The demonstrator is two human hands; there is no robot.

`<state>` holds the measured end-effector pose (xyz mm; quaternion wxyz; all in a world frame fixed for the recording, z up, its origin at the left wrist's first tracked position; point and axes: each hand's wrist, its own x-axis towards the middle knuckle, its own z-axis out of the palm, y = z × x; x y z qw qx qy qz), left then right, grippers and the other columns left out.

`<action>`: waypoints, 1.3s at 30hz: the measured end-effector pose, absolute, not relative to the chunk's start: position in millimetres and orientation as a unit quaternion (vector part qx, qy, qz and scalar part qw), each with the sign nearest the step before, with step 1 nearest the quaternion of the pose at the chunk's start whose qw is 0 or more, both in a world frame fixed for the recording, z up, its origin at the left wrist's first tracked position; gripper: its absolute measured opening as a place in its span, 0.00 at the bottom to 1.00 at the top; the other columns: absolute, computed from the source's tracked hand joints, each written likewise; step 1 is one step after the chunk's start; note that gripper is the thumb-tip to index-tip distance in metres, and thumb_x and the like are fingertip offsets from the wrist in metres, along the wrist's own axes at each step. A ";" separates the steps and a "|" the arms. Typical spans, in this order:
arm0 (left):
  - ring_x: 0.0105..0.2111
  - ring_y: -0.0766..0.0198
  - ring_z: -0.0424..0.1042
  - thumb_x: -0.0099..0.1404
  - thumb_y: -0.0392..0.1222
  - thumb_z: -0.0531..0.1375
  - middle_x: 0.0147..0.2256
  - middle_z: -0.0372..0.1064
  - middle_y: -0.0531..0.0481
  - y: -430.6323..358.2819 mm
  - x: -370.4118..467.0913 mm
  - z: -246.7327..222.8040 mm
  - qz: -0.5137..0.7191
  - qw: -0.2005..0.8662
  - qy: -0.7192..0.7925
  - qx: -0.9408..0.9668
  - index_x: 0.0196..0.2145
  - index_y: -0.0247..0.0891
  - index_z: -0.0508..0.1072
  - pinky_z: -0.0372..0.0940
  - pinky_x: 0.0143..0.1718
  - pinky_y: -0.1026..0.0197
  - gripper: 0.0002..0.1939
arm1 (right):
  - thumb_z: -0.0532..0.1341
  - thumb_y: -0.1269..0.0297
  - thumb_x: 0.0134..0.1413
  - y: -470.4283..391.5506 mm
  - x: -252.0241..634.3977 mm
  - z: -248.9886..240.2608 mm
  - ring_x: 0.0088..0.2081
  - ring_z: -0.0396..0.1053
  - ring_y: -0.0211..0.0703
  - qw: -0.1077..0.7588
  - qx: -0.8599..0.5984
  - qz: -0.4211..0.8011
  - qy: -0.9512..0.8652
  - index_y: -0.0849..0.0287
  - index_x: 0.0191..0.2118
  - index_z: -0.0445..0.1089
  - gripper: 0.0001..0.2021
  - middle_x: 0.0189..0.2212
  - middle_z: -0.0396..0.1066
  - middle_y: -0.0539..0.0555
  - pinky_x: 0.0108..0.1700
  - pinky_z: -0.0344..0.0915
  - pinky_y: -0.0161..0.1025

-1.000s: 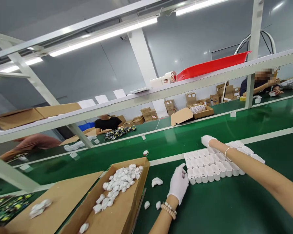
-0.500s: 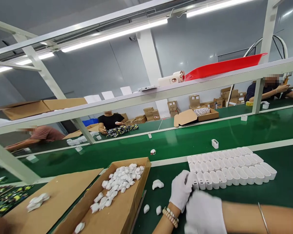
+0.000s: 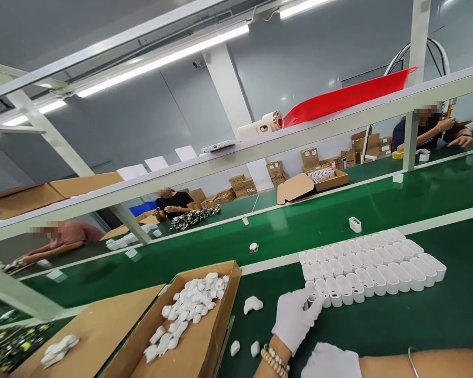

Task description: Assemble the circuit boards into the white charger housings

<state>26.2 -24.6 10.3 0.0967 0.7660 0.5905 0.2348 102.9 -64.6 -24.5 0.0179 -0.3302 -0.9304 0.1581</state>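
Note:
White oval plastic housings [image 3: 372, 281] stand in three tight rows on the dark green bench. My left hand [image 3: 297, 317], in a white glove with a beaded bracelet at its wrist, reaches to the front row's left end. Its thumb and fingers close around the end housing [image 3: 310, 289], which is partly covered by them. Lower down, at the bottom edge, is my right hand [image 3: 331, 362], also gloved and apart from the left. Its fingers are turned away and cut off, so what they hold, if anything, is hidden. Small white pieces [image 3: 253, 304] lie left of my left hand.
A cardboard box [image 3: 216, 320] of small white pieces stands at left. Beyond the bench runs a green conveyor [image 3: 299, 231] carrying a lone housing [image 3: 355, 224] and small parts. A shelf beam [image 3: 205, 170] crosses overhead, bearing a red tray [image 3: 350, 100]. Co-workers sit on the far side.
My right hand has drawn down and away from my left hand. My left hand has shifted slightly, its fingers now around the end housing. The view has tilted a little.

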 end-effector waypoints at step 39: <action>0.34 0.64 0.71 0.70 0.47 0.58 0.40 0.70 0.48 -3.5 8.7 -12.7 0.540 0.136 0.577 0.598 0.45 0.35 0.70 0.70 0.35 0.58 0.13 | 0.61 0.67 0.61 -77.9 128.8 17.7 0.29 0.77 0.48 -0.133 -0.137 -0.014 -0.981 0.59 0.37 0.77 0.07 0.31 0.78 0.55 0.17 0.53 0.38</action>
